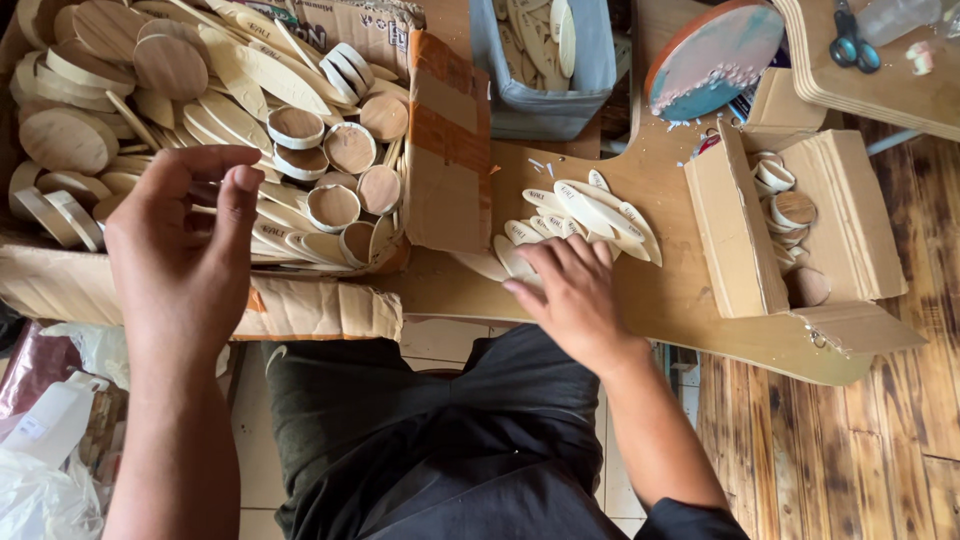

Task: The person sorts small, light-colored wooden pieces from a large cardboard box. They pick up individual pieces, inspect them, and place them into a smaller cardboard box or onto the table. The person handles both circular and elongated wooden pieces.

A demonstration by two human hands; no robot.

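My left hand (pixel 185 245) hovers with fingers apart over a big cardboard box (pixel 445 150) full of wooden ovals and round discs (pixel 330 205); it holds nothing. My right hand (pixel 570 290) lies flat, fingers spread, on a fan of pale oval wooden pieces (pixel 585 210) spread on a wooden board (pixel 660 300). Its fingertips press the nearest ovals; none is gripped.
A small open cardboard box (pixel 735 230) with round discs stands right of the ovals. Behind it lie a round teal and white plaque (pixel 715 55) and a grey bin (pixel 545 100) of wooden pieces. Scissors (pixel 850 45) rest on a board far right. Plastic bags lie lower left.
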